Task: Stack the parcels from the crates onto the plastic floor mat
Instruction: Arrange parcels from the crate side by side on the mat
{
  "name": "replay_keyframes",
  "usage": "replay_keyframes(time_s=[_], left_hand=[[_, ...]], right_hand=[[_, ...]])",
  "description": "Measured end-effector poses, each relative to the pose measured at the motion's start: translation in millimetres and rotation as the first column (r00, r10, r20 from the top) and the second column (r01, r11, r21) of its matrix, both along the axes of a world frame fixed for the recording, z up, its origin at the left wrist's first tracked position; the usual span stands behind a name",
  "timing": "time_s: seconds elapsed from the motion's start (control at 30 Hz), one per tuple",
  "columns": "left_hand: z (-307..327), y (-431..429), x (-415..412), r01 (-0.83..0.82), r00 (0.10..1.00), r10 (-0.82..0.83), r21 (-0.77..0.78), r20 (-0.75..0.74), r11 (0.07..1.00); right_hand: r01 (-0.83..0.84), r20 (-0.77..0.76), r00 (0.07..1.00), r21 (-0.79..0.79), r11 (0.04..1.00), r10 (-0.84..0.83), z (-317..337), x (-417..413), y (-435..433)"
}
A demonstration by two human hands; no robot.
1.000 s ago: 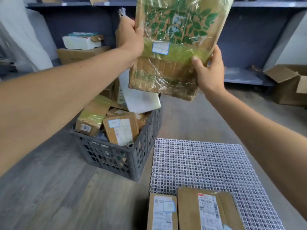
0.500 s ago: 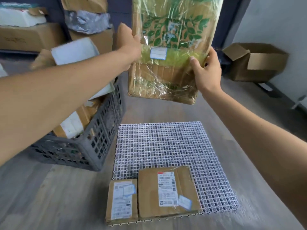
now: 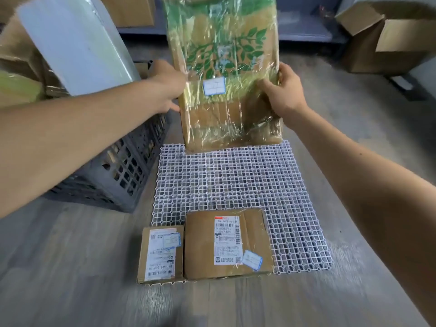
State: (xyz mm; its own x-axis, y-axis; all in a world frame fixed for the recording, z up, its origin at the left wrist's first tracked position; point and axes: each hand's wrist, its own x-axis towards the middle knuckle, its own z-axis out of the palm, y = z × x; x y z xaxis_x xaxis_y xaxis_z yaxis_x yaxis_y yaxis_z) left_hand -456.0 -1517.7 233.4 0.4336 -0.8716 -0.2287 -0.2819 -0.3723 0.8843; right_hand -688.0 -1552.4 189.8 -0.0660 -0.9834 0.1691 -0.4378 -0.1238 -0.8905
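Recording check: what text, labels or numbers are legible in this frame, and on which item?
Small parcel label: roughly "841-U07 L002-10"; rest too small.
Large parcel label: starts "746", rest blurred.
Wrapped parcel: sticker and print unreadable.

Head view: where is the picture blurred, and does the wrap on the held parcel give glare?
In the head view, motion blur smears the floor along the lower edge and the mat at its near right corner; the two labelled boxes are fairly sharp. The wrapped parcel in both hands shows pale shiny streaks on its film; its top is soft.
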Motion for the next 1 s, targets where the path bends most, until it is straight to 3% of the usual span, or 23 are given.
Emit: replay_keyframes(time_s=[0.3,0.67,0.83,1.0], left_hand=[[-99,16,8,0.101,0.974,-0.049,0.23,-0.22,0.968],[-147,40,-10,-0.023,0.832,0.195,0.319,-0.52,0.948],[-158,53,-20,-0.064,0.773,0.291,0.388,-0.564,0.919],[-176,73,-29,-0.117,0.647,0.449,0.501,-0.617,0.858]], right_hand=[[-0.018,-0.17,0.984,0.182,0.983,0.049,-63,3,-11],[-0.12,-0.319,0.922,0.296,0.948,0.217,-71,13,-38],[-0.154,-0.51,0.813,0.275,0.949,0.28,-79,27,-52],[-0.157,-0.685,0.674,0.231,0.96,0.276,-93,54,-53]])
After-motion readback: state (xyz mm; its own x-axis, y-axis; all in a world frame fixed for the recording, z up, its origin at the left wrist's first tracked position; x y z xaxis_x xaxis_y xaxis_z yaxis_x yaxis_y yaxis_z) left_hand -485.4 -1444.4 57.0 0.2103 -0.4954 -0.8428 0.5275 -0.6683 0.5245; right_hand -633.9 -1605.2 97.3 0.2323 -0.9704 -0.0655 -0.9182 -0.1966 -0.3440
